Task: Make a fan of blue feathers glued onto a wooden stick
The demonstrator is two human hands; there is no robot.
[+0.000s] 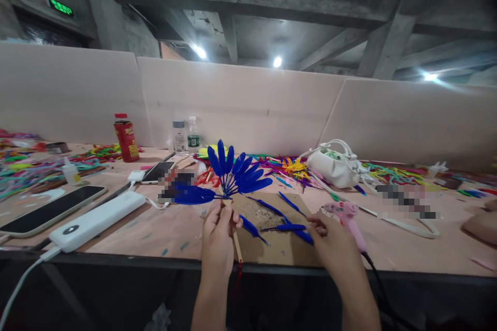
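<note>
Upright in my left hand (220, 222) is a feather fan (235, 173), its blue feathers spread out from the top of a pale wooden stick. My fingers are wrapped around that stick, and a red cord hangs from its lower end. Several loose blue feathers (267, 206) lie on a sheet of brown cardboard (248, 253) at the table's front edge. At the right of this sheet, my right hand (330, 235) has its fingers curled in a pinch on one blue feather (291, 202); the fingertips are partly hidden. A pink glue gun (352, 222) lies just beyond that hand.
A white power bank (97, 220), a dark phone (54, 209) and another phone (158, 171) lie left. Behind stand a red bottle (126, 139) and clear bottles (193, 137). A white handbag (334, 165) sits back right. Another person's arm (481, 227) shows at far right.
</note>
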